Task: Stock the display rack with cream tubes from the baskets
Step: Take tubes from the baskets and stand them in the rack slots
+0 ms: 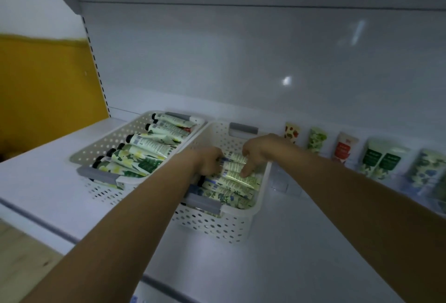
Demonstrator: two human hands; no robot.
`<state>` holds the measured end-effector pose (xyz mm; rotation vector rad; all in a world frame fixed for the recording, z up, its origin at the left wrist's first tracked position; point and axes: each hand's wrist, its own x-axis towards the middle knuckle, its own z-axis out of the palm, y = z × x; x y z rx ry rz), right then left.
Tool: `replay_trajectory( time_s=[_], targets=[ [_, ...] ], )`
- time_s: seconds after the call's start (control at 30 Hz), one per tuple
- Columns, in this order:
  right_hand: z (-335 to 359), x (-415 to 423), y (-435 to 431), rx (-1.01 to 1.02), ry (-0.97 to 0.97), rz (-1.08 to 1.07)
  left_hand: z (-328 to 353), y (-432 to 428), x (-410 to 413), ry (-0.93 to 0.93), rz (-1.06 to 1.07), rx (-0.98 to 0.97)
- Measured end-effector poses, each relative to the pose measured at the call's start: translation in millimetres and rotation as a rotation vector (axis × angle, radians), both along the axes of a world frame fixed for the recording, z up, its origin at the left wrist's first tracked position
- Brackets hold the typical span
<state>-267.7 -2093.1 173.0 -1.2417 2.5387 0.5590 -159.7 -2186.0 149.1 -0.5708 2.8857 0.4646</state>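
You are looking at a white basket (pixel 217 228) dotted with little round holes, with grey handles (pixel 243 129). Its tubes (pixel 231 182) are showing pale green with tiny dark writing and black caps. The ones nearest you are showing blue and green leaves. The other white basket (pixel 101 143), nearer the white shelf's (pixel 48 182) left edge, is holding flower tubes (pixel 135 158) with yellow flowers and dark green patches. Along the shelf's back edge, standing tubes are showing red berries (pixel 292 132), green leaves (pixel 316 139), plain red (pixel 344 149), dark green labels (pixel 379 160) and blue flowers (pixel 424 170).
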Motion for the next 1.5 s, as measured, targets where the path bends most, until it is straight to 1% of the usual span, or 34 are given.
replay_trajectory(
  time_s=[0.17,0.33,0.5,0.63,0.73,0.87,0.97,1.03,1.1,1.2,1.27,1.33,1.37,1.43,1.5],
  targets=[
    [-1.4,-1.2,-2.3,0.031,0.034,0.032,-1.0,-4.0,-5.2,-0.032,0.004,-0.079],
    [-3.0,-2.7,-4.6,0.049,0.023,0.033,-3.3,-1.0,-6.7,-0.055,-0.001,-0.108],
    [0.0,-3.2,-3.9,0.047,-0.02,0.018,-3.9,-0.3,-8.0,0.039,-0.032,-0.204],
    [-2.7,-5.5,-9.5,0.142,-0.005,0.053,-4.2,-1.4,-5.4,0.051,-0.055,-0.221],
    [-2.5,-5.8,-8.6,0.139,0.013,0.073,-2.9,-1.8,-5.5,0.055,-0.077,-0.252],
    [-4.3,-7.0,-9.9,0.182,0.02,0.071,3.5,-0.9,-0.8,0.182,-0.074,-0.453],
    [-6.0,-7.8,-9.3,0.148,0.045,0.081,8.6,3.6,2.8,0.298,-0.04,-0.582],
    [-6.6,-7.9,-7.9,0.091,0.051,0.059,11.6,7.0,4.9,0.331,-0.01,-0.599],
    [-6.4,-7.4,-6.6,0.026,0.031,0.029,13.0,9.8,6.2,0.331,-0.007,-0.602],
    [-6.3,-5.4,-2.7,-0.057,0.062,0.011,12.1,9.3,6.0,0.328,-0.006,-0.612],
    [-8.9,-6.5,-0.9,-0.182,0.069,0.006,11.4,8.1,6.4,0.336,0.007,-0.593],
    [-11.1,-7.5,2.3,-0.349,0.017,-0.02,11.6,4.4,8.0,0.366,0.03,-0.562],
    [-11.3,-7.7,6.2,-0.463,-0.042,-0.039,12.2,1.6,9.2,0.39,0.05,-0.528],
    [-7.7,-6.2,14.7,-0.742,-0.196,-0.104,17.2,-5.5,10.7,0.451,0.094,-0.392],
    [1.0,-6.4,25.1,-1.024,-0.321,-0.155,27.8,-7.9,9.5,0.472,0.123,-0.226]
  ],
)
